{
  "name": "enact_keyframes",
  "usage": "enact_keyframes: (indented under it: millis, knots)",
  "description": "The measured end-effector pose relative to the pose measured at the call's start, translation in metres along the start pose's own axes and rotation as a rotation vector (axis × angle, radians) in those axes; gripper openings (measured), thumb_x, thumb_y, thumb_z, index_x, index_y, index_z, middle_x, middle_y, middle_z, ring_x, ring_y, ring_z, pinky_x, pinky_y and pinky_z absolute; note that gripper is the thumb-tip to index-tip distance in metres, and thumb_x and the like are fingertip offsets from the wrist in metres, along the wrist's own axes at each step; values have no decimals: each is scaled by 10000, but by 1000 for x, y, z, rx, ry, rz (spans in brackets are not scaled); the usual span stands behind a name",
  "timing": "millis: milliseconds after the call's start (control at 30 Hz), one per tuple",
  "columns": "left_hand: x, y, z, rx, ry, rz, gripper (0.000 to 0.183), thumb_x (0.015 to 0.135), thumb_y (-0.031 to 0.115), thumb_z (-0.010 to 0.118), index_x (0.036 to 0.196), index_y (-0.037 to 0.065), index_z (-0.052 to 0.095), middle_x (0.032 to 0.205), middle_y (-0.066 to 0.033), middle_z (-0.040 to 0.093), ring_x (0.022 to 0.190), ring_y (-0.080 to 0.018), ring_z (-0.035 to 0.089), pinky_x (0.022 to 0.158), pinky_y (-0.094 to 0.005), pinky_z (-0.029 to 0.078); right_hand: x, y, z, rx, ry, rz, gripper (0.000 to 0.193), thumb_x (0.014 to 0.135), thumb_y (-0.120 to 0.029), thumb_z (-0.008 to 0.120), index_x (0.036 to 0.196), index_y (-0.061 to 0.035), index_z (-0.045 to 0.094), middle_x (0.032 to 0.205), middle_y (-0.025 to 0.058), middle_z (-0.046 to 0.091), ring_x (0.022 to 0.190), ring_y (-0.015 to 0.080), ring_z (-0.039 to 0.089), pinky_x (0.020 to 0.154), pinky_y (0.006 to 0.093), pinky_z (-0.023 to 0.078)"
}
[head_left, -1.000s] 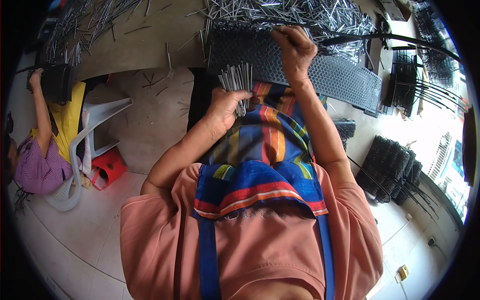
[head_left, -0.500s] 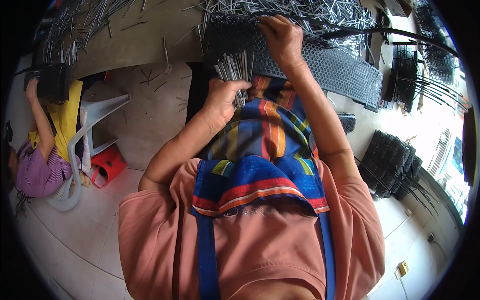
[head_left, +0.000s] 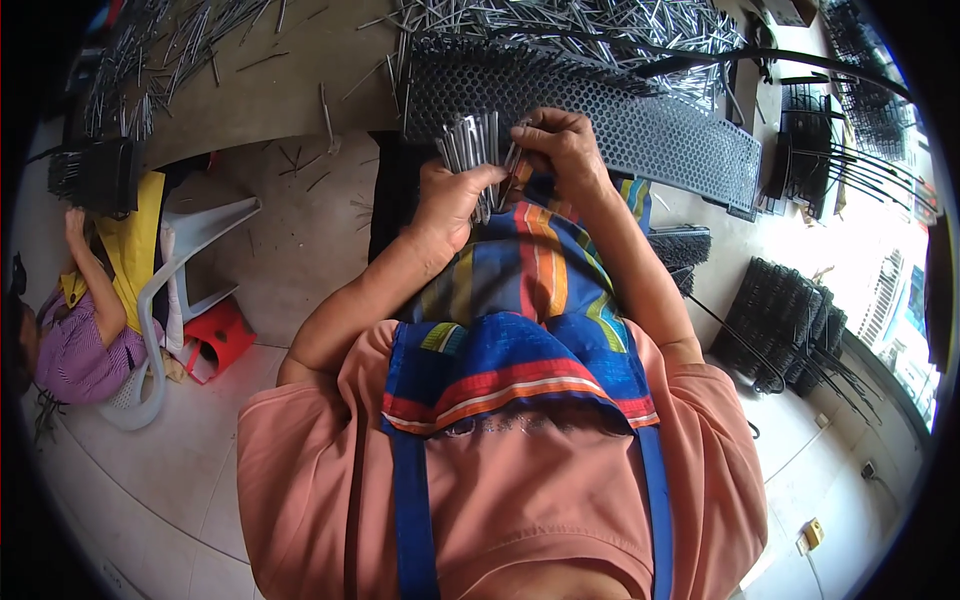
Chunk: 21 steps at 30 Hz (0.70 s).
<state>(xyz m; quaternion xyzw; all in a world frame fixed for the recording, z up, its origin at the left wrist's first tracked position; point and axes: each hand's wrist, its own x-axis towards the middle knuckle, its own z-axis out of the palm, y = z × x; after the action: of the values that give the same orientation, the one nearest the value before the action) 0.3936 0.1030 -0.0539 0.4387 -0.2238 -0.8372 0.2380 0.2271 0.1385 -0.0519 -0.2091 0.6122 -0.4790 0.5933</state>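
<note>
My left hand (head_left: 448,200) is wrapped round a bundle of thin grey metal rods (head_left: 468,145), which stand up in a fan above the thumb. Close beside it, my right hand (head_left: 562,150) is closed in a pinch at the bundle's right side, on what looks like a single rod (head_left: 513,158) split off from the rest. Just beyond both hands, a long dark perforated panel (head_left: 640,125) with a honeycomb of round holes lies along the table edge. Dark rod ends bristle from the panel's far left part.
Loose rods (head_left: 570,18) are heaped behind the panel on the brown table (head_left: 270,90). A black cable (head_left: 790,62) crosses at the right. Black racks (head_left: 780,325) stand on the right floor. At left, a person in purple (head_left: 85,345) works near a white plastic chair (head_left: 155,370) and red bag (head_left: 220,340).
My right hand has come back from the panel's far edge, down to the bundle. My left hand keeps its grip. The other person's hand at left has moved lower.
</note>
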Motion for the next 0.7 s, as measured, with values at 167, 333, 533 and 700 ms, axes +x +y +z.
enact_keyframes:
  millis: [167,333,533,700]
  knots:
    - [6,-6,-18,57,93,-96,141,772,-38,669,913,-48,660,799,-156,692,658,-252,696,566,-353,582,-1,-24,-3,-13,452,-533,49,821,-54,710,845,-14,695,662,-26,581,535,33,448,484,201,339]
    - [-3,-5,-5,26,61,-60,96,749,-58,657,844,-69,663,768,-161,692,621,-242,689,538,-329,557,34,-30,-16,-218,483,-923,53,792,-1,723,841,-12,706,709,-22,621,602,36,508,545,181,388]
    - [-1,-1,-6,23,52,-134,80,752,-53,662,824,-88,668,762,-169,692,626,-251,690,521,-327,544,43,-26,-16,-447,414,-1001,92,776,34,714,862,2,712,769,7,647,678,61,567,625,194,447]
    - [-3,0,-4,45,39,-129,69,786,-41,650,846,-74,660,781,-175,699,660,-253,697,555,-338,557,39,-29,-7,-713,542,-890,115,757,8,733,868,-20,720,737,43,643,632,87,583,575,221,449]
